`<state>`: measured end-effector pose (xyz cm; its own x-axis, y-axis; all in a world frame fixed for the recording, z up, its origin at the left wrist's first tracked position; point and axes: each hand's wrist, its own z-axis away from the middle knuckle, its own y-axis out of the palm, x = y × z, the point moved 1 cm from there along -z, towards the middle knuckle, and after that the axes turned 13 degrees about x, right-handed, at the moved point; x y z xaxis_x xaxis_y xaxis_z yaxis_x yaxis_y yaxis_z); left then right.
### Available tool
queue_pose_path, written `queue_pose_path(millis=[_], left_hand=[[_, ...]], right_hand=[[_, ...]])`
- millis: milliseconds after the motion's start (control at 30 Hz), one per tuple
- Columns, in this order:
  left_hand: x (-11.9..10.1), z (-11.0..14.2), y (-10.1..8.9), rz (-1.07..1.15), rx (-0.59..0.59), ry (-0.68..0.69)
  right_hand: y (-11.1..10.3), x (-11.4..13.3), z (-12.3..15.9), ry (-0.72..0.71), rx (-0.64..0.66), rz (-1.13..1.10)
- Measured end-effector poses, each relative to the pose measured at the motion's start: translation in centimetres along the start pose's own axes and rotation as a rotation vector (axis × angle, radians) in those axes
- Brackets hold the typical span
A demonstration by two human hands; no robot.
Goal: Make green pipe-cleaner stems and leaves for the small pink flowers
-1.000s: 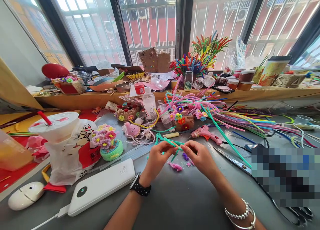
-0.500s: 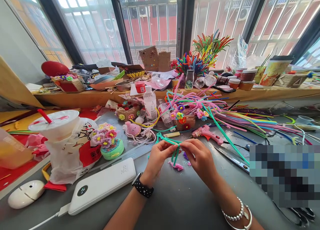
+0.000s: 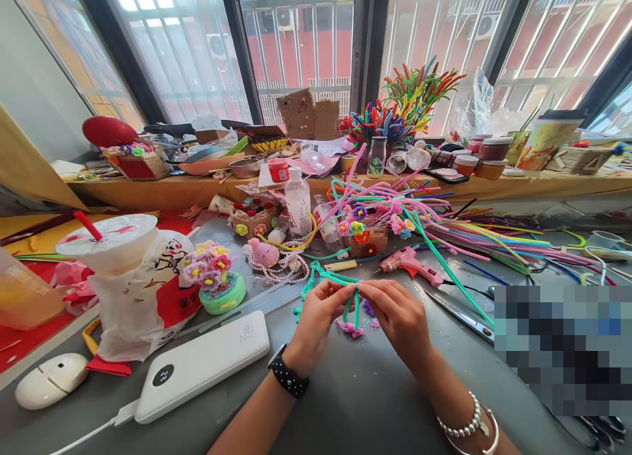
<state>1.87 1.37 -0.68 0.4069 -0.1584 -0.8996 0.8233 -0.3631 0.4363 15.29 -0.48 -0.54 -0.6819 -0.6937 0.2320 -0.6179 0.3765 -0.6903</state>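
Green pipe cleaners (image 3: 338,277) are pinched between both hands above the middle of the grey table. My left hand (image 3: 320,315) is closed on them with thumb and forefinger, and a knobbly green part hangs beyond its left side. Fingertips of my right hand (image 3: 396,315) press together at the same spot, closed on the pipe cleaners where they cross. Two green ends point down below the fingertips. Under them on the table lie pink fuzzy scraps (image 3: 349,328) and a purple bit (image 3: 368,308).
A pink glue gun (image 3: 411,265) and scissors (image 3: 464,317) lie to the right. Behind stand a water bottle (image 3: 297,205) and a heap of loose pipe cleaners (image 3: 474,238). On the left are a power bank (image 3: 202,366), a bagged drink cup (image 3: 111,244) and a flower-topped green pot (image 3: 223,295).
Both hands have shifted slightly to the right with the green pipe cleaners. More of the knobbly green part shows left of my left hand. The grip stays the same.
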Motion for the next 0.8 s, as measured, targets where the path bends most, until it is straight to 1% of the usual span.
queue_pose_path(millis=[233, 467, 667, 800], left_hand=[[-0.01, 0.04, 0.13, 0.000, -0.002, -0.032], [0.10, -0.05, -0.02, -0.019, 0.007, -0.040], [-0.18, -0.04, 0.03, 0.100, 0.076, -0.111], [-0.29, 0.01, 0.09, 0.117, 0.096, -0.110]], right_hand=[[-0.12, 0.09, -0.13, -0.011, -0.016, 0.002], [-0.03, 0.06, 0.00, -0.038, 0.007, 0.078], [-0.07, 0.22, -0.04, -0.040, 0.023, 0.112], [0.10, 0.23, -0.06, -0.011, 0.020, 0.088]])
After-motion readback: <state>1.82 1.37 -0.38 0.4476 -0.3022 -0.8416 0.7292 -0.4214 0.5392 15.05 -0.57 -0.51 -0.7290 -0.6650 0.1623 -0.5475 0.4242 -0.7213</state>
